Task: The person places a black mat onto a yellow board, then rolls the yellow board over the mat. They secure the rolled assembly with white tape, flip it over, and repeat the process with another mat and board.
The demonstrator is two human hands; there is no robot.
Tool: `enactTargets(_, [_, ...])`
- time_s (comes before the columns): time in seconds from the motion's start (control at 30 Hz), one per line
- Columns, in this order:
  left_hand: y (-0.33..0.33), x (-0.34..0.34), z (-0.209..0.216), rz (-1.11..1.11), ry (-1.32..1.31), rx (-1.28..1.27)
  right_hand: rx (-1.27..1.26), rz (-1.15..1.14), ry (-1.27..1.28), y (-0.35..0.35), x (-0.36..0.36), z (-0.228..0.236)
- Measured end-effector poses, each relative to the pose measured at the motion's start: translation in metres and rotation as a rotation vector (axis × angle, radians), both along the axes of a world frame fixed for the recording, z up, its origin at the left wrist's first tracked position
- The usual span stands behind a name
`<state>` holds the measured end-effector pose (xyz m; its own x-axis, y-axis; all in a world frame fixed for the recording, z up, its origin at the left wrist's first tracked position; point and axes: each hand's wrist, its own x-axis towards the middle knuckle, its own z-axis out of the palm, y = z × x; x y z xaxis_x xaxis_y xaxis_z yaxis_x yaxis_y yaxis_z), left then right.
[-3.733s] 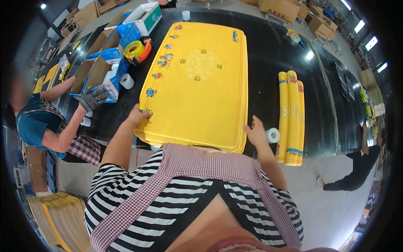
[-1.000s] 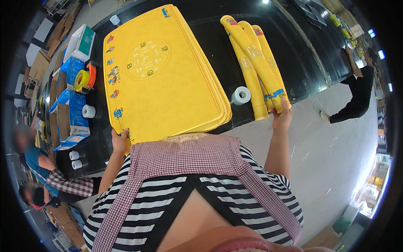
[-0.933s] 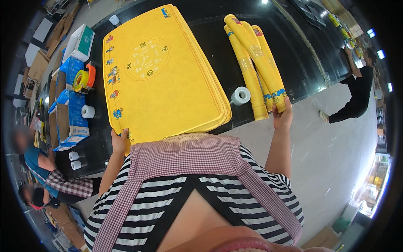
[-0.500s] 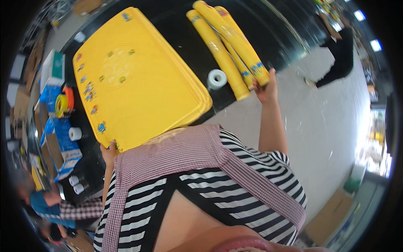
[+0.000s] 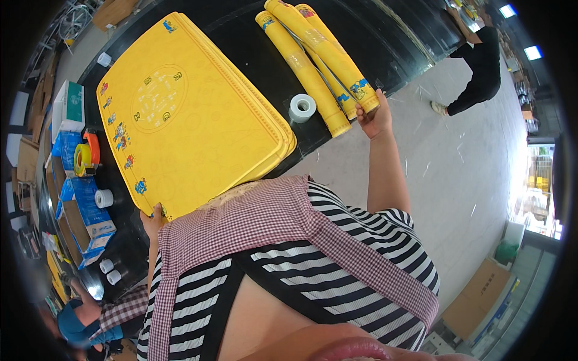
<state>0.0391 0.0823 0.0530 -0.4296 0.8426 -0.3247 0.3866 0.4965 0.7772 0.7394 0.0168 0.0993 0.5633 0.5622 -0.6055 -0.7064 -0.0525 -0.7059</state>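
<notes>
A stack of large yellow printed sheets (image 5: 211, 126) with rounded corners lies on the black table, its near edge against my apron. My left hand (image 5: 153, 224) grips the stack's near left corner, thumb on top. Right of the stack lie several yellow printed rolls, one resting over others. My right hand (image 5: 376, 122) holds the near end of the rightmost roll (image 5: 343, 60), fingers closed around its rim. Beside it, the left roll (image 5: 304, 69) reaches over the table edge. A white tape roll (image 5: 302, 108) stands between the stack and the rolls.
Left of the stack are an orange and yellow tape dispenser (image 5: 88, 155), a torn blue carton (image 5: 90, 207) and a white tape roll (image 5: 103, 198). A co-worker (image 5: 84, 316) is at the lower left. Another person in black (image 5: 481, 66) stands beyond the right side.
The whole view has shifted slightly, so the stack and rolls appear a little further left. Both hands keep their places on the sheets and the roll.
</notes>
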Motion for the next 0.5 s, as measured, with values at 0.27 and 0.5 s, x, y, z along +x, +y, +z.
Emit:
enactTargets(0.27, [0.0,-0.009,-0.01,-0.007,-0.072,0.058,0.197,-0.004,-0.189,-0.006,-0.028,0.009])
enactTargets(0.5, [0.0,0.003,0.006,-0.003,-0.079,0.0,0.559,-0.098,-0.181,0.0,-0.034,0.046])
